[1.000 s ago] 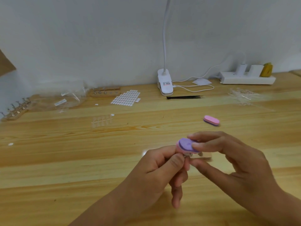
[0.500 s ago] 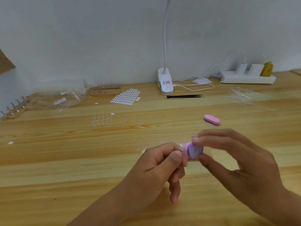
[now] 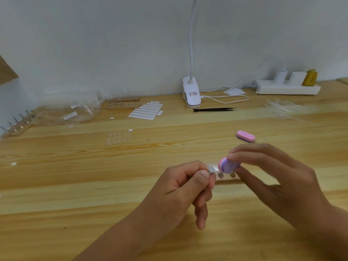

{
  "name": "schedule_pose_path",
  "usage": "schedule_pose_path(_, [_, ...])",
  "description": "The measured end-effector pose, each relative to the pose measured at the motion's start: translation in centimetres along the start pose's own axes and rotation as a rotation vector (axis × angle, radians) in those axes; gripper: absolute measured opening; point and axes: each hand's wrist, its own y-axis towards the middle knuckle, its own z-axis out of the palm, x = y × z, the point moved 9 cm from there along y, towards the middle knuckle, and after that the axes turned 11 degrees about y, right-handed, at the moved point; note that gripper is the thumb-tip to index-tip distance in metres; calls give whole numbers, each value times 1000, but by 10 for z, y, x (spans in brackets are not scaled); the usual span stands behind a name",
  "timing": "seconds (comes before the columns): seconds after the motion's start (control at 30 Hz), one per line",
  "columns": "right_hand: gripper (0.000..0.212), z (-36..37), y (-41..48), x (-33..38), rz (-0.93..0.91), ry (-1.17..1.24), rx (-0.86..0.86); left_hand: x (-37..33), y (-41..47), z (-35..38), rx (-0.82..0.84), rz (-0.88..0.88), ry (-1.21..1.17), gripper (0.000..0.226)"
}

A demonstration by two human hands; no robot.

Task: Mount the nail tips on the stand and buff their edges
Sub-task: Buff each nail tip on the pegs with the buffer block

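Observation:
My left hand (image 3: 185, 187) pinches a clear nail tip (image 3: 211, 168) on a small metal holder between thumb and forefinger. My right hand (image 3: 273, 178) grips a pink and purple buffer block (image 3: 227, 165) between thumb and fingers, its end just right of the nail tip. Behind the hands lies a low wooden stand (image 3: 227, 180) with metal pegs, mostly hidden. A second buffer block (image 3: 245, 136) lies on the wooden table (image 3: 75, 185) farther back.
At the back stand a white clip lamp (image 3: 191, 95), black tweezers (image 3: 214, 109), a power strip (image 3: 287, 87) and a sheet of white adhesive dots (image 3: 146, 110). Two more wooden stands (image 3: 121, 104) (image 3: 17, 126), plastic bags (image 3: 75, 110) and clear nail tip strips (image 3: 118, 136) (image 3: 282, 108) lie left and right.
The buffer block in my right hand has swung from above my left fingertips down to their right side and turned on edge. My left hand has kept its pinch.

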Motion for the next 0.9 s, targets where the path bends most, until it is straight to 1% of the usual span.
schedule_pose_path(0.07, [24, -3, 1, -3, 30, 29, -23, 0, 1, -2, -23, 5, 23, 26])
schedule_pose_path(0.17, [22, 9, -1, 15, -52, 101, 26, 1, 1, -2, -35, 15, 44, 24])
schedule_pose_path(0.23, [24, 11, -2, 18, -83, 81, 61, 0, 1, -2, -29, 17, 36, 25])
schedule_pose_path(0.33, [24, 1, 2, 4, -28, 9, 37, 0, 1, -4, -41, 9, 20, 26])
schedule_pose_path(0.43, [22, 3, 2, 9, -30, 81, 12, 0, 1, -5, -65, 11, 75, 23])
schedule_pose_path(0.5, [27, 17, -3, 19, -103, 99, 99, 0, 0, -6, -86, 19, 141, 17])
schedule_pose_path(0.57, [35, 23, -5, 18, -147, 46, 194, 1, -1, -8, -118, 18, 227, 16])
schedule_pose_path(0.6, [35, 21, -4, 11, -136, 11, 207, 3, -1, -9, -139, 9, 272, 16])
schedule_pose_path(0.67, [33, 13, -1, 0, -83, -35, 180, 6, -2, -11, -172, -9, 324, 15])
schedule_pose_path(0.73, [33, 12, -2, -1, -58, -7, 159, 5, -2, -13, -186, -6, 345, 14])
schedule_pose_path(0.83, [40, 28, -10, 12, -135, 34, 246, -2, -3, -14, -208, 48, 355, 13])
schedule_pose_path(0.9, [42, 26, -9, 8, -142, -6, 250, -4, -4, -17, -244, 65, 367, 13])
